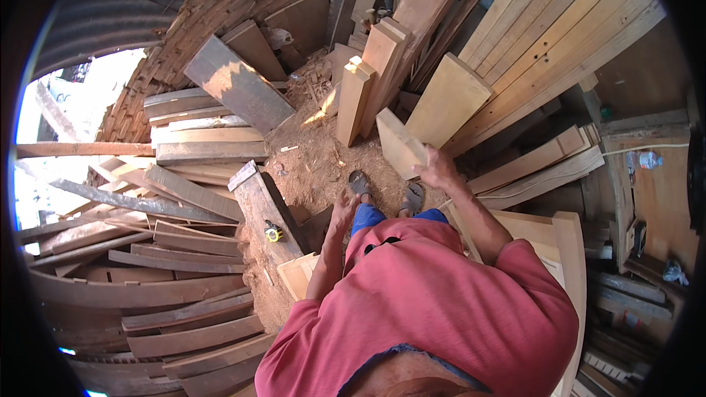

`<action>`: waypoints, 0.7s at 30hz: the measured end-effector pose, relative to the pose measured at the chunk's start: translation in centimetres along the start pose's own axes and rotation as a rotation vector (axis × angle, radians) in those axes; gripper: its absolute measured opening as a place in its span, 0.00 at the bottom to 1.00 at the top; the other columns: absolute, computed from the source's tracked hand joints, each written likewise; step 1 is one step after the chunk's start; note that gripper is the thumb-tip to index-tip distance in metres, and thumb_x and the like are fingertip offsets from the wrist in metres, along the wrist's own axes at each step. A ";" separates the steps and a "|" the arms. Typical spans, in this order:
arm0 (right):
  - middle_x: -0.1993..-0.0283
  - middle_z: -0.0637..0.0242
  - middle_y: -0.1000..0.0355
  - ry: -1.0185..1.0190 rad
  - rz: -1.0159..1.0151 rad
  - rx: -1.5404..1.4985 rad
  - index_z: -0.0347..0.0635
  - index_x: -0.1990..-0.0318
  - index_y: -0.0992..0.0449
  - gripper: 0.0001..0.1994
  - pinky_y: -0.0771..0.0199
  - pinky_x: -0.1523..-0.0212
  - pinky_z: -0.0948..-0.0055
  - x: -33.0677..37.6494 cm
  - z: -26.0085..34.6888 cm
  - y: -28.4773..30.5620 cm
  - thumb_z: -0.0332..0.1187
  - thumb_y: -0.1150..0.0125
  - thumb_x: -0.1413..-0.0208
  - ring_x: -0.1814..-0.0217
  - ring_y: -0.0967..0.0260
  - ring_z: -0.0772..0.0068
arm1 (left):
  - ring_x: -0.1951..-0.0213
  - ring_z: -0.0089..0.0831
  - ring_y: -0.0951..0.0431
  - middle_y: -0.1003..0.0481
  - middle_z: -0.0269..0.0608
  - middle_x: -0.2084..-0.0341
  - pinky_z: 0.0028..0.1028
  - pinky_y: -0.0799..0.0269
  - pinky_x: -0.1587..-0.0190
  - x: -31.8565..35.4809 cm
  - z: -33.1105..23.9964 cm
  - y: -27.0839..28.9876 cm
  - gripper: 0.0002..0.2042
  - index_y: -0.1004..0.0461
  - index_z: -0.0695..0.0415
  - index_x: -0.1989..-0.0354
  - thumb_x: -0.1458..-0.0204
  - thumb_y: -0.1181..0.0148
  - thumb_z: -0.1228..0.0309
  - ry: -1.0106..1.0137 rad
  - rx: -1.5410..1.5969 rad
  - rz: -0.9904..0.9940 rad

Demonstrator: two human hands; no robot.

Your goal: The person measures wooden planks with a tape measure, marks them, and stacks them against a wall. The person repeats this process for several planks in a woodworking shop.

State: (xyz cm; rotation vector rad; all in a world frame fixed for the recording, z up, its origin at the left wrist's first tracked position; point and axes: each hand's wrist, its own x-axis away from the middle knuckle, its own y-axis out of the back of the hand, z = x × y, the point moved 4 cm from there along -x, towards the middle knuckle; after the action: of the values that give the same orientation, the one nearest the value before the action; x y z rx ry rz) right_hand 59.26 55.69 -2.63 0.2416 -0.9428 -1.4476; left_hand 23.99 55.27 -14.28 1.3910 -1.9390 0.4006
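Note:
My right hand point(437, 170) is closed on the near right edge of a short pale wooden board point(399, 142), which is tilted in front of my feet. My left hand point(344, 208) hangs beside my left foot with nothing in it, its fingers loosely apart. Just beyond the held board, a wider pale plank point(447, 99) leans against the timber stack. Left of it, squared wooden posts point(355, 103) stand upright on the sawdust.
A thick beam point(266, 209) to my left carries a yellow-and-black tape measure point(273, 233). Stacked boards point(195, 287) fill the left side. Long planks point(559, 37) lean at the far right. Sawdust point(316, 165) covers the floor. Behind my right arm is a pale wooden frame point(568, 265).

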 end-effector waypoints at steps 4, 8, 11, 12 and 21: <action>0.52 0.39 0.22 -0.016 -0.099 0.042 0.31 0.41 0.29 0.32 0.23 0.47 0.50 4.3 4.6 -4.1 0.42 0.28 0.49 0.48 0.23 0.38 | 0.27 0.53 0.42 0.42 0.61 0.28 0.45 0.44 0.28 -3.7 -8.6 -2.6 0.43 0.53 0.57 0.22 0.37 0.44 0.45 -0.259 0.391 0.029; 0.48 0.41 0.23 0.017 0.033 -0.027 0.36 0.37 0.33 0.33 0.23 0.48 0.48 6.3 7.4 -6.4 0.37 0.29 0.49 0.48 0.24 0.37 | 0.36 0.50 0.28 0.32 0.59 0.35 0.43 0.37 0.33 -7.3 -14.0 -1.4 0.34 0.44 0.63 0.27 0.33 0.49 0.51 -0.556 0.399 0.028; 0.46 0.43 0.23 0.031 -0.002 -0.060 0.37 0.36 0.33 0.32 0.22 0.48 0.49 6.4 8.8 -7.4 0.34 0.30 0.49 0.48 0.24 0.38 | 0.47 0.43 0.20 0.19 0.55 0.54 0.36 0.32 0.38 -8.9 -13.6 -0.9 0.27 0.35 0.66 0.36 0.31 0.52 0.53 -0.442 0.488 0.177; 0.46 0.43 0.24 0.024 -0.016 -0.066 0.37 0.36 0.33 0.32 0.22 0.47 0.49 6.3 9.0 -7.6 0.33 0.30 0.50 0.47 0.24 0.38 | 0.59 0.39 0.18 0.17 0.50 0.68 0.34 0.28 0.47 -9.1 -13.9 -0.9 0.23 0.29 0.66 0.46 0.30 0.55 0.55 -0.544 0.451 0.181; 0.61 0.43 0.21 0.072 -0.054 0.028 0.34 0.48 0.27 0.23 0.21 0.57 0.49 0.9 15.0 -2.6 0.33 0.28 0.52 0.58 0.21 0.37 | 0.77 0.33 0.23 0.24 0.45 0.82 0.30 0.28 0.66 -10.9 -21.4 2.2 0.29 0.27 0.63 0.57 0.28 0.65 0.47 -0.530 0.439 0.052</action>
State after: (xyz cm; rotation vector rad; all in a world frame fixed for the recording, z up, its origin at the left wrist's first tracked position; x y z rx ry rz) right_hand 47.20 60.29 5.54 0.3399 -0.9046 -1.4667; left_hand 31.63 76.74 -6.48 1.8732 -2.4155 0.5478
